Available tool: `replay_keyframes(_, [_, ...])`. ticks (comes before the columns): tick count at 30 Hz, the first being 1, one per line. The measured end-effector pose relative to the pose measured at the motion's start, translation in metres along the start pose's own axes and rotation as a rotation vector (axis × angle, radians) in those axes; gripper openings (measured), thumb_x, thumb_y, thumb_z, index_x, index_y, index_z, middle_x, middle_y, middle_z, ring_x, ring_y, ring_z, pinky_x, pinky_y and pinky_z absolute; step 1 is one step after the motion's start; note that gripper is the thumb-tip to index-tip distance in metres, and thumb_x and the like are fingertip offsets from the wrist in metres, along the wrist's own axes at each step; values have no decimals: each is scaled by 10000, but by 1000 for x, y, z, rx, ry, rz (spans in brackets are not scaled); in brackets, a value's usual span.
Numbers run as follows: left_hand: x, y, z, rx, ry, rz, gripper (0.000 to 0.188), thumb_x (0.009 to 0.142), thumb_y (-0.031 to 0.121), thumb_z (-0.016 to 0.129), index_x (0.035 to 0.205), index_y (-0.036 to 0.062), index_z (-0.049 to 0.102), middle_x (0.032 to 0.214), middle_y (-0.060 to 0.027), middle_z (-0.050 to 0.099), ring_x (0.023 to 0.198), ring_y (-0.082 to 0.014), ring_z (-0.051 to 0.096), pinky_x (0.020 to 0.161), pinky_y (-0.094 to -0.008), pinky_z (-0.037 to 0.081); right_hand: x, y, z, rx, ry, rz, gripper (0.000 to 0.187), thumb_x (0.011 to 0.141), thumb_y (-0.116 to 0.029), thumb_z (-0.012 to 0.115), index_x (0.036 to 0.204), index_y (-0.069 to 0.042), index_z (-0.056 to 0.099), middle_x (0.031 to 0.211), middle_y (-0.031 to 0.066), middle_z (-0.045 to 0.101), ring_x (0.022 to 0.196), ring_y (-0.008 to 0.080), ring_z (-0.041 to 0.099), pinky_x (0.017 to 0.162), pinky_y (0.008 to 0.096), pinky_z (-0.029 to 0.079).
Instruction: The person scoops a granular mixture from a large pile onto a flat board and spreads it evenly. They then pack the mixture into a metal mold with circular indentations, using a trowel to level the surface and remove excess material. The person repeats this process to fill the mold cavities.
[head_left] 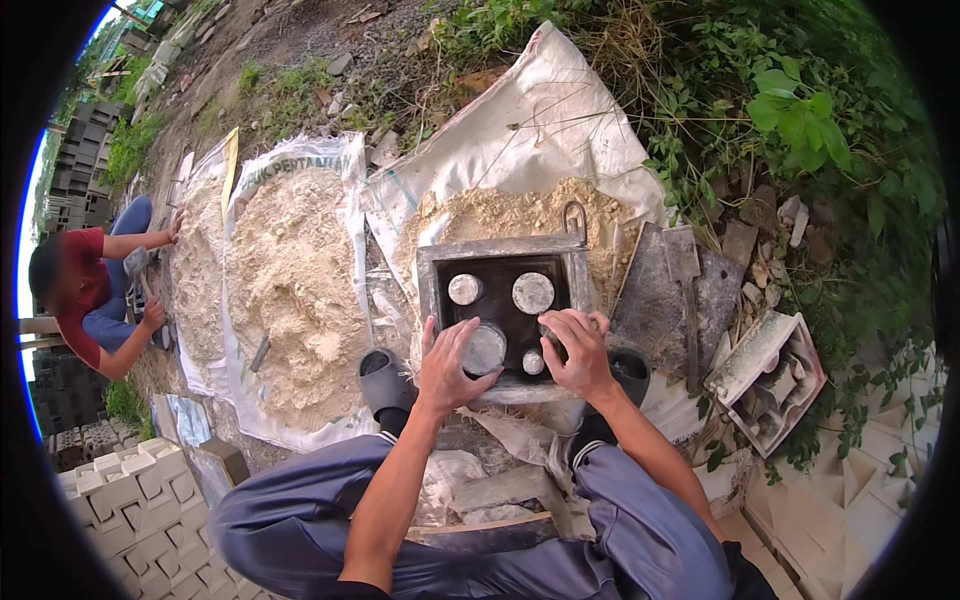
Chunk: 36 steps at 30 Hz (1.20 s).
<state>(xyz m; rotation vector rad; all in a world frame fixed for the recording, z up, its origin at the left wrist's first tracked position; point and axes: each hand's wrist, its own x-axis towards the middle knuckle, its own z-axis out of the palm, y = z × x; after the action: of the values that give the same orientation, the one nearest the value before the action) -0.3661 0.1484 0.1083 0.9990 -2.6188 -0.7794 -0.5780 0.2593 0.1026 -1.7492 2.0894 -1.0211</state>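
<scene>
In front of me is a square mould box (503, 245) with a dark inside and a wire loop (574, 216) at its far right corner. Inside stand round pale-topped pieces: a small one (464, 289) at far left, a bigger one (533, 293) at far right and a tiny one (533, 362) near the front. The largest round piece (486, 349) is at near left, with the thumb and fingers of my left hand (446, 366) curved about its edge. My right hand (577, 352) has curled fingers over the box's near right part; what they grip is hidden.
Pale powder (300, 280) fills an opened sack at left; another white sack (550, 120) lies beyond the box. At right are a dark plate (650, 290), a trowel-like tool (687, 290) and a second mould (768, 382). A person (85, 290) crouches far left holding a tool. Pale blocks (140, 500) stack lower left.
</scene>
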Motion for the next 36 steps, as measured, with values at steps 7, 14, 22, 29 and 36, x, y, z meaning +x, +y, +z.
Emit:
replay_keyframes(7, [-6, -1, -5, 27, 7, 16, 877, 616, 386, 846, 1332, 45, 472, 1216, -124, 584, 1157, -264, 553, 1169, -500, 146, -4, -2, 3, 123, 71, 58, 263, 861, -115, 606, 1122, -88, 579, 1079, 51, 627, 1029, 226, 571, 919, 395, 319])
replay_keyframes(14, [4, 8, 5, 105, -126, 91, 903, 709, 522, 745, 1397, 52, 398, 1334, -141, 504, 1264, -289, 462, 1173, -503, 149, -9, 26, -13, 450, 83, 223, 199, 877, -116, 595, 1075, -89, 586, 970, 71, 639, 949, 225, 593, 901, 378, 377])
replay_keyframes(22, [-17, -1, -54, 398, -393, 314, 647, 837, 326, 638, 1406, 101, 429, 1501, -115, 345, 1384, -293, 323, 1127, -484, 288, -24, 0, -32, -207, -343, -11, 364, 807, -54, 590, 1152, -138, 671, 1100, 48, 661, 1118, 229, 518, 955, 431, 314])
replay_keyframes(29, [-33, 41, -18, 410, -358, 305, 605, 913, 310, 535, 1450, 93, 363, 1514, -104, 343, 1423, -287, 277, 1142, -518, 251, -40, -3, -35, -240, -372, -107, 642, 736, 21, 560, 1347, -175, 535, 1327, -24, 576, 1232, 232, 439, 989, 451, 289])
replay_keyframes(36, [-30, 67, 27, 377, -334, 288, 572, 906, 311, 540, 1401, 49, 424, 1500, -95, 365, 1406, -273, 304, 1136, -517, 253, -44, -4, -34, -314, -362, -112, 682, 772, 8, 552, 1413, -192, 435, 1375, 18, 499, 1289, 228, 399, 989, 501, 312])
